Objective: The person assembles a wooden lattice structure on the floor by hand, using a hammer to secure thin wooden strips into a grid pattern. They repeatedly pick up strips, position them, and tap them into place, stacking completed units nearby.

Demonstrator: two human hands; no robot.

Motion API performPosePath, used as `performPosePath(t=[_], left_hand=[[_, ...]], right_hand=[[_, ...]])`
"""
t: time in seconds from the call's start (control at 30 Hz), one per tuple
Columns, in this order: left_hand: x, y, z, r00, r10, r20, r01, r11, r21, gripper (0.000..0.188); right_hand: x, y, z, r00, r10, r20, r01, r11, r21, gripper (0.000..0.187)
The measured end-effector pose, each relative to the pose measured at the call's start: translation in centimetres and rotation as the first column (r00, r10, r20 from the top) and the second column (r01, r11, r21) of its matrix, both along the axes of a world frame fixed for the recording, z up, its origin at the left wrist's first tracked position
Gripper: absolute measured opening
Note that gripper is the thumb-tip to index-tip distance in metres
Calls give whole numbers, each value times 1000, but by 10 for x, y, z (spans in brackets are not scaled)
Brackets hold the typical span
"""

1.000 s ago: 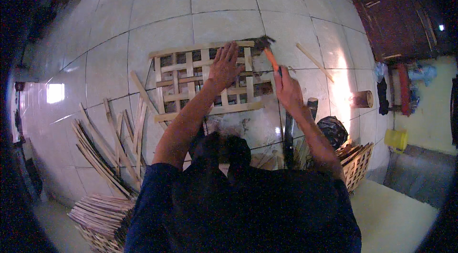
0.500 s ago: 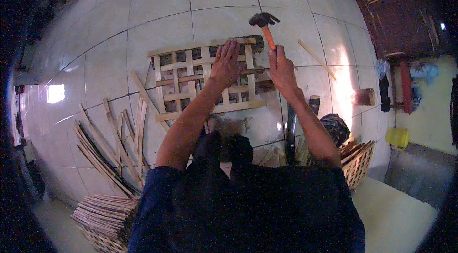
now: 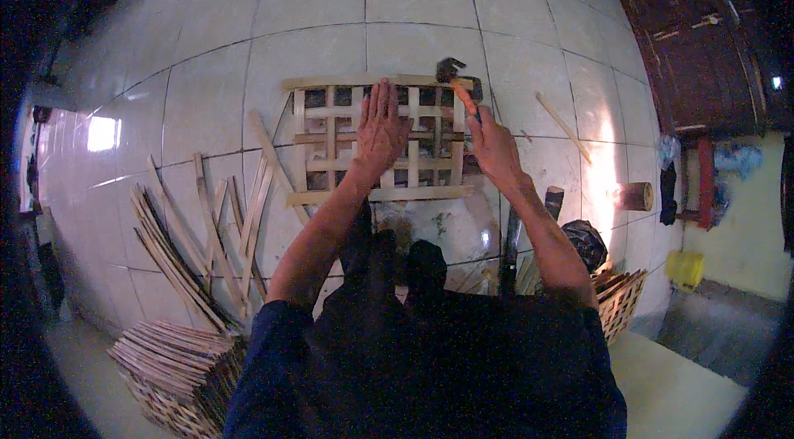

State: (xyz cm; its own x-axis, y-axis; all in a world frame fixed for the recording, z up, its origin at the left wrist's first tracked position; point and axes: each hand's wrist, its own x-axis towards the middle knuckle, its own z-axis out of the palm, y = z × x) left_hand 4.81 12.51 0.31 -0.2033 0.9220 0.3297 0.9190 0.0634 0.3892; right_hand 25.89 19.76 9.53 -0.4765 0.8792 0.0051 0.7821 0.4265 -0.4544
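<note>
A lattice panel of pale wooden strips (image 3: 318, 166) lies flat on the tiled floor before me. Flat on its middle rests my left hand (image 3: 383, 134), fingers stretched toward the far strip. My right hand (image 3: 494, 145) is wrapped round the handle of a claw hammer (image 3: 465, 98), orange with a dark grip. The hammer's dark head sits at the far right corner of the panel; whether it touches the strip I cannot tell. Dark pieces show beneath the lattice and past that corner.
Loose strips (image 3: 211, 224) lie scattered to the left, beside a stack of woven panels (image 3: 169, 356). One strip (image 3: 564, 127) lies at the right. Beyond it are a brown cylinder (image 3: 633, 196), a black plastic bag (image 3: 585, 242) and a woven basket (image 3: 622, 307) holding strips.
The hammer has come down from above the far right corner onto or close to that corner. My left hand stays flat on the panel. The whole view has shifted slightly.
</note>
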Motion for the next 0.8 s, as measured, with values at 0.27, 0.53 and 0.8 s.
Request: performPosePath(t=[0.27, 0.53, 0.8], left_hand=[[-15, -7, -1, 997, -26, -68, 18, 994, -111, 70], [-8, -6, -15, 999, 7, 35, -5, 999, -48, 72], [-11, -8, -13, 999, -11, 34, 13, 997, -75, 70]], right_hand=[[-99, -3, 60, 942, 326, -81, -310, 937, 159, 27], [-46, 13, 8, 979, 145, 143, -154, 987, 54, 27], [-52, -7, -19, 996, -90, 21, 93, 974, -204, 36]])
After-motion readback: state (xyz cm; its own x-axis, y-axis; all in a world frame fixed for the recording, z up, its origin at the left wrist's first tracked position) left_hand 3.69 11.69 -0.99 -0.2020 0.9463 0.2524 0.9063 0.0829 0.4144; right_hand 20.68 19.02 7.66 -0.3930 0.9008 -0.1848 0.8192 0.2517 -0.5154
